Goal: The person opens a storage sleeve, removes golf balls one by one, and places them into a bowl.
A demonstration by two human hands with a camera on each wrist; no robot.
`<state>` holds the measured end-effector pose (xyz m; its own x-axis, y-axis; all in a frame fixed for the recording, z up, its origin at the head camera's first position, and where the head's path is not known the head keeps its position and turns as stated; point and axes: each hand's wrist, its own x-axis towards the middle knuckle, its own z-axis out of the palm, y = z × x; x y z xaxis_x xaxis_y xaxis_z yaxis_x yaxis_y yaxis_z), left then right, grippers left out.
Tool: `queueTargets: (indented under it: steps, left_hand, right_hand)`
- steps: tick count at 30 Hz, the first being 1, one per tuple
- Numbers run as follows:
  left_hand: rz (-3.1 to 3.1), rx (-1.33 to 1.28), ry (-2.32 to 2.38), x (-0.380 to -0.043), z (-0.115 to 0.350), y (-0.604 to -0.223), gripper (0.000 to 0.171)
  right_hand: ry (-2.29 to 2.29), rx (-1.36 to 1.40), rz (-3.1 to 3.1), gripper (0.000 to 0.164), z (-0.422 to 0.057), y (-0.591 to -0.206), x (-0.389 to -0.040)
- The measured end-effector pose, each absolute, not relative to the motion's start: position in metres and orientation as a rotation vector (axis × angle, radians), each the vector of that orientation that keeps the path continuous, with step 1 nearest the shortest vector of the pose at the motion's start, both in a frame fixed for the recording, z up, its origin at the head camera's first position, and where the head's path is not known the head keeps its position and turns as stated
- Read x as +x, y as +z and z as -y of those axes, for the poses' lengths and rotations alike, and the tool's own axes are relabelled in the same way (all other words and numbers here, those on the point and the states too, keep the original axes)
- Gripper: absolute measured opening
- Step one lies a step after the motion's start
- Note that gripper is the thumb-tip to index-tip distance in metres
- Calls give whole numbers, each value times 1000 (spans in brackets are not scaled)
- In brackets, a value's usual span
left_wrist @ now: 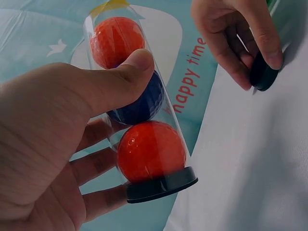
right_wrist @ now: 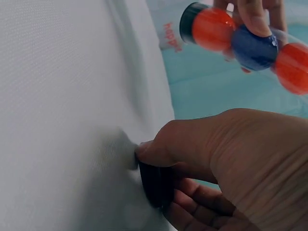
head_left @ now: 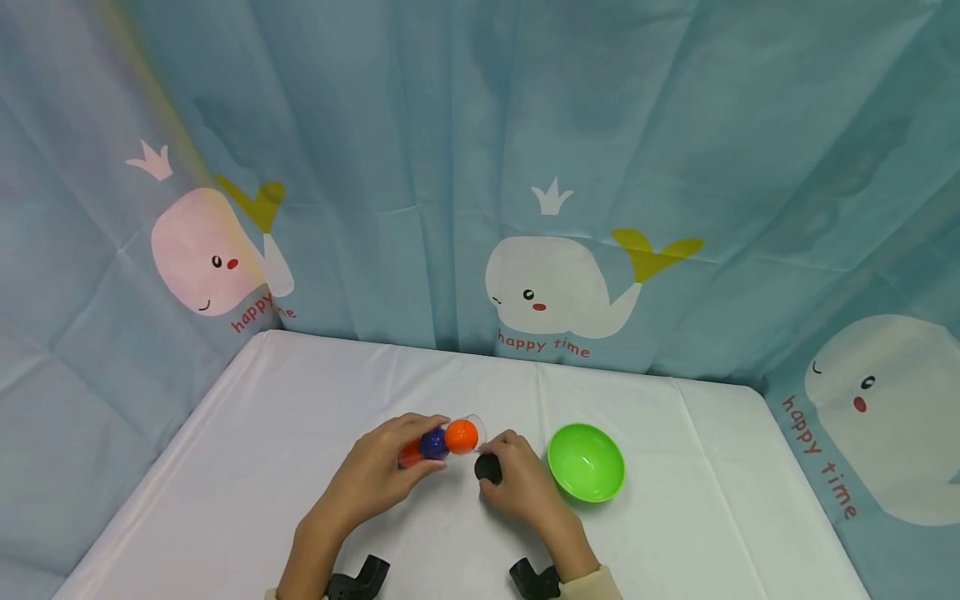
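Note:
My left hand (head_left: 371,471) grips a clear plastic tube (left_wrist: 168,113), thumb on one side and fingers on the other. Inside sit an orange ball (head_left: 461,436), a dimpled blue ball (left_wrist: 139,103) and another orange ball (left_wrist: 151,151) in a row. One end of the tube has a black base (left_wrist: 162,185); the opposite end shows no cap. Close to that end, my right hand (head_left: 525,482) pinches a round black cap (head_left: 487,468) between thumb and fingers, apart from the tube and just over the white cloth.
A bright green bowl (head_left: 587,462) stands on the white-covered table (head_left: 697,500), just right of my right hand. Blue curtains (head_left: 375,167) printed with whales hang behind the table and at both sides. Black wrist mounts (head_left: 360,581) show at the bottom edge.

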<state>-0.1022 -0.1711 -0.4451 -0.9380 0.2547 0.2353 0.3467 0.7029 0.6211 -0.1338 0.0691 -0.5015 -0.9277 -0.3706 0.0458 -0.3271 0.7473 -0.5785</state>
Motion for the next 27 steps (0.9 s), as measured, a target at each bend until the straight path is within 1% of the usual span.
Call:
queueTargets:
  steps: [8,10,13,16,22,27]
  left_hand:
    - [2762,-497,-1006,-102,170,-446,57]
    - [2745,-504,-984,-103,170,-446,57]
    - [2720,-523,-953,-104,170,-447,55]
    - [2705,-535,-924,-106,169,-448,55]
    - [2666,-547,-882,-105,168,-448,54]
    - [2595,-582,-868,-105,166,-445,56]
  right_hand:
    - [-993,-592,-2860,44,-68,-497,-134]
    - [-1094,-612,-2853,41,-69,-493,-133]
    - [-1297,-644,-2837,32,-71,-483,-133]
    - [-1513,-640,-2774,28,-74,-473,-132]
    - [-1826,-548,-2513,29,-78,-461,-124]
    - [-2033,-636,-2230,34,-83,-457,-121]
